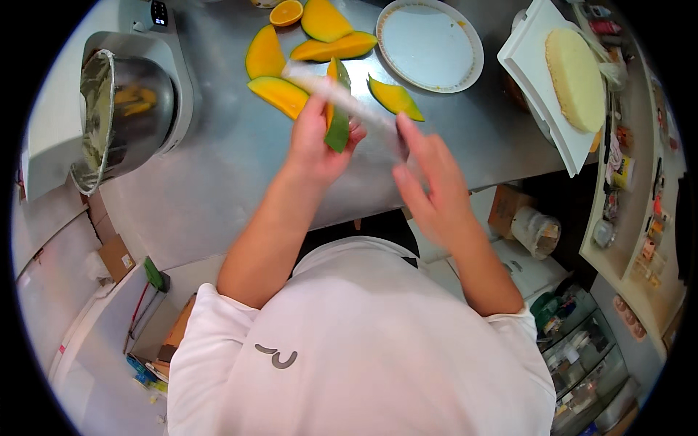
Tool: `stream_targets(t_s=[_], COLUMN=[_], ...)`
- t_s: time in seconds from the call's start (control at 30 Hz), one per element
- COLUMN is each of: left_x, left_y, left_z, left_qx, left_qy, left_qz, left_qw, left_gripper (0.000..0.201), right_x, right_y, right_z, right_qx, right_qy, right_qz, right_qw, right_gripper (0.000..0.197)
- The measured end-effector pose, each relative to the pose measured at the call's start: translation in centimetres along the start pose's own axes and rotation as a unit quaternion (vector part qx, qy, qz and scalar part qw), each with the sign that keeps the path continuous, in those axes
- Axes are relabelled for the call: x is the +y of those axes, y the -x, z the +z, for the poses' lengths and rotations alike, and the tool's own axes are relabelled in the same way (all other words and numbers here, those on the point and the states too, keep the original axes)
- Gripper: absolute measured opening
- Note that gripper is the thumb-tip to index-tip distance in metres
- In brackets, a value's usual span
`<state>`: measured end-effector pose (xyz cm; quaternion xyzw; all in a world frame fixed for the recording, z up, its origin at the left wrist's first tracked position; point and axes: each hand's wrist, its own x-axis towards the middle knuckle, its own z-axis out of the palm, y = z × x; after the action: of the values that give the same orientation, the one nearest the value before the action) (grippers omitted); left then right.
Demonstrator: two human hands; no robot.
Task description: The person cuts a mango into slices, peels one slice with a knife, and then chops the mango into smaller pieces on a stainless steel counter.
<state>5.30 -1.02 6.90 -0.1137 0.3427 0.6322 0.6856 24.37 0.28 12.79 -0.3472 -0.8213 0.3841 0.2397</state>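
My left hand (317, 142) is closed round a mango wedge (337, 132) with green skin and orange flesh, held upright over the metal table. My right hand (434, 185) holds a long knife (367, 115), blurred by motion; its pale blade slants across the wedge toward the upper left. Where the right fingers meet the handle is partly hidden. Further mango pieces lie around them: one wedge (280, 96) just left of my left hand, another (265, 54) behind it, more (333, 48) at the far side, and a thin piece (396, 99) right of the blade.
A halved orange (286, 12) lies at the back. The white plate (429, 86) stands right of it. At left is a stand mixer with a metal bowl (142, 105). A white board (539, 87) bearing a round pale cake layer (576, 80) is at right, beside cluttered shelves (618, 240).
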Motion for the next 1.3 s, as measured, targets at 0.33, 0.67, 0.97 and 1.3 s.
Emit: stream_targets(t_s=[0.33, 0.67, 0.97, 1.3], left_x=[1.1, 1.1, 0.5, 0.4], left_y=[3.2, 5.6, 7.1, 9.2], left_z=[5.0, 4.3, 4.2, 5.3], left_qx=[-0.031, 0.028, -0.013, 0.011], left_qy=[0.024, -0.073, -0.048, -0.023], left_qz=[0.056, 0.155, 0.121, 0.184], left_qw=[0.998, 0.985, 0.991, 0.983], left_gripper=[0.035, 0.033, 0.032, 0.028], right_x=[-2.7, -4.3, -5.7, -6.7], right_y=[2.1, 2.0, 1.2, 2.2], right_z=[-1.8, -2.8, -1.6, -1.7], right_qx=[-0.024, 0.023, 0.053, -0.018], right_qy=[0.049, 0.056, 0.052, 0.098], right_qz=[0.02, 0.03, 0.0, -0.054], right_qw=[0.998, 0.998, 0.997, 0.994], right_gripper=[0.057, 0.057, 0.058, 0.056])
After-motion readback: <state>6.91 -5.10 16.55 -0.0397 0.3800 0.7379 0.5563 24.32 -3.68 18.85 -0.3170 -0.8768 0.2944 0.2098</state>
